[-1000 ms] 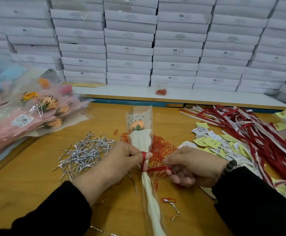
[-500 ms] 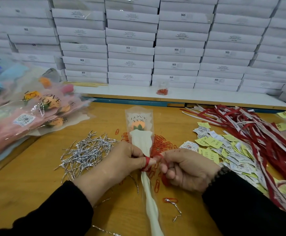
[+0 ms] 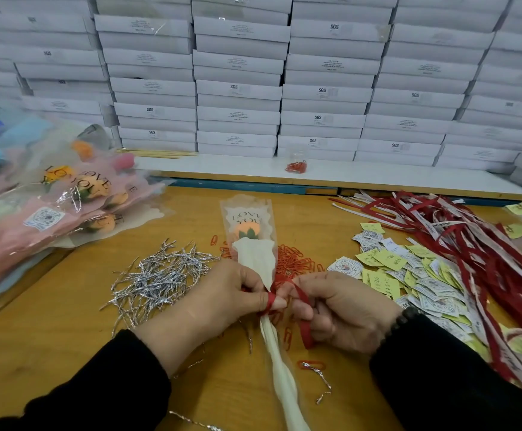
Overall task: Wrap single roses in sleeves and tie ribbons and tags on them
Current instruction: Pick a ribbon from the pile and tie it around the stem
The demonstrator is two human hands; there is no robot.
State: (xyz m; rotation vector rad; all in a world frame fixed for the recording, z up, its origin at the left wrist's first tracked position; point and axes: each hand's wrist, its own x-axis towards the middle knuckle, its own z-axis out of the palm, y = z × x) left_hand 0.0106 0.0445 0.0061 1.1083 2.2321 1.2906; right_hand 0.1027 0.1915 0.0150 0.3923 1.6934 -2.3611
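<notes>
**Ribbon at the neck of the sleeved rose**

I see the sleeved rose (image 3: pixel 255 244) lying flat on the wooden table (image 3: pixel 67 321), bloom end away from me, its twisted cream tail running toward the bottom edge. Clear sleeve printed "LOVE YOU"; orange bloom inside.

Left hand (image 3: pixel 222 297): clenched round the sleeve's neck, with the red ribbon (image 3: pixel 303 318) looped over one fingertip. Right hand (image 3: pixel 343 315): fingers curled, pinching the same ribbon just beside the neck; a loose end hangs below the fingers. The hands nearly touch.

Silver twist ties (image 3: pixel 160 278) lie in a heap left of the rose. Red paper clips (image 3: pixel 294 259) are scattered right of it, partly under it. Farther right: paper tags (image 3: pixel 409 275), then a pile of red ribbons (image 3: pixel 471 244). Finished wrapped roses (image 3: pixel 67 206) are stacked at far left. White boxes (image 3: pixel 238 88) are stacked along the back.
</notes>
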